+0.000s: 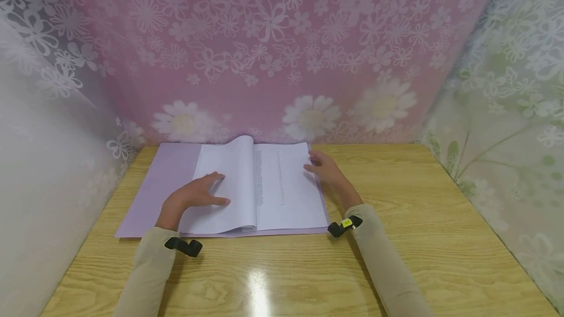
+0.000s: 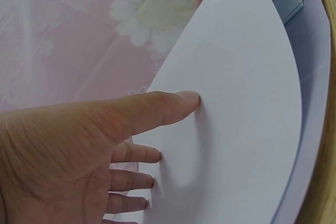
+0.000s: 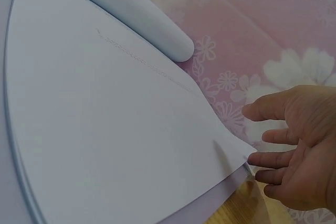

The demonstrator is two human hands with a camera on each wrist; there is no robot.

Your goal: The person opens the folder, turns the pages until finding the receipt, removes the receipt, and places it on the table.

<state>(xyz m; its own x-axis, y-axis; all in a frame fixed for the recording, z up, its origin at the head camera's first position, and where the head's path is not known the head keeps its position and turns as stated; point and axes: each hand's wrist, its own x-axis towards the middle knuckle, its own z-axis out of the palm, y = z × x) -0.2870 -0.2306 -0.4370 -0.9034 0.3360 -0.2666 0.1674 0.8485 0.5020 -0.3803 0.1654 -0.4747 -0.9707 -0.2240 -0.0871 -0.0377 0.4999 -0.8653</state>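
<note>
A purple folder [image 1: 173, 170] lies spread on the wooden table with a stack of white sheets in it. Its left-hand pages [image 1: 240, 180] bulge up in a curve near the middle. On the right lies a page with printed lines [image 1: 299, 194]. My left hand [image 1: 196, 193] rests on the turned pages, thumb and fingers spread; in the left wrist view the thumb [image 2: 168, 109] and fingertips touch the white paper. At the upper right corner of the printed page is my right hand [image 1: 323, 166], its fingers extended by the page edge [image 3: 244, 156] and holding nothing.
The wooden table [image 1: 410, 209] extends around the folder. A pink flowered cloth [image 1: 273, 62] hangs behind the table's far edge, with pale flowered sheets at the left and right. Black bands [image 1: 184, 247] circle both wrists.
</note>
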